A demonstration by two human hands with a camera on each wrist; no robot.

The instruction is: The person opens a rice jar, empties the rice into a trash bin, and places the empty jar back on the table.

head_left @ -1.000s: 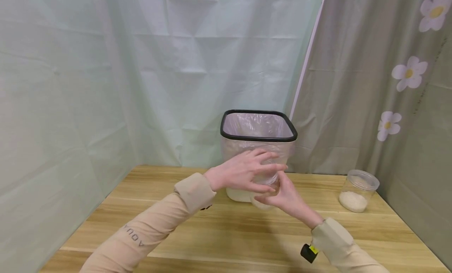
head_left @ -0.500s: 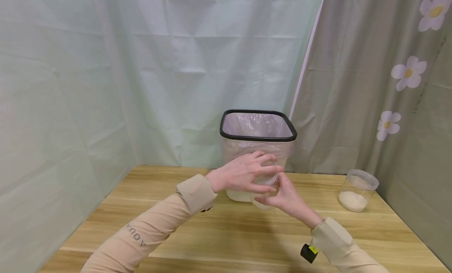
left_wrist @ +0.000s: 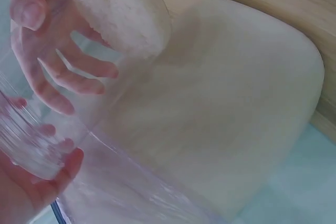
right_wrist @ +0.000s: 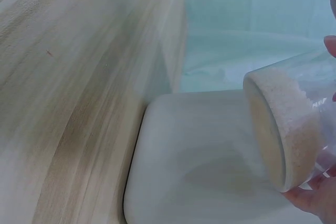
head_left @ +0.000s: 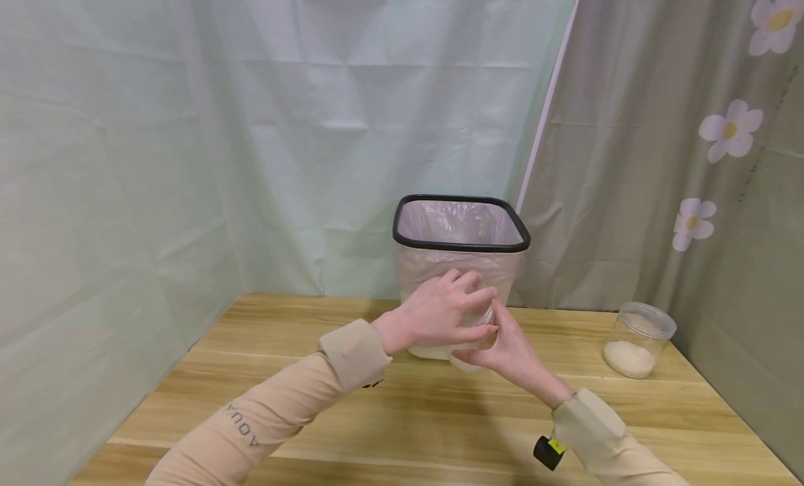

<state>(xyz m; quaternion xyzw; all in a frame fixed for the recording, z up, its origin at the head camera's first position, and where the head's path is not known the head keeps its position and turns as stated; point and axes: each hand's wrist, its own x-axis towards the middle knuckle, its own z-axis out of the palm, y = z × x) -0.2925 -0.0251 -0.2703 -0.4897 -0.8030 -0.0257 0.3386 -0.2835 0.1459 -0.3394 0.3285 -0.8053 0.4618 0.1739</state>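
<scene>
Since both hands crowd round the jar, the head view gives you mostly knuckles and a bit of pale base. Whatever the left palm covers up top is hard to make out. Right wrist view cuts off the jar's upper half and most of the right hand, but its underside shows, so it's held off the table, just in front of the bin. White grains sit in the bottom.

Pose-wise, the left arm comes in from lower left, left hand back-up over the top, fingers bent and gripping the clear ridged end. Right arm reaches up from lower right, fingers spread and curved round the jar's side. Left wrist view is hazy, with clear plastic in front of some fingers. Second tub, part-filled with white stuff, stands well off to the right.
</scene>
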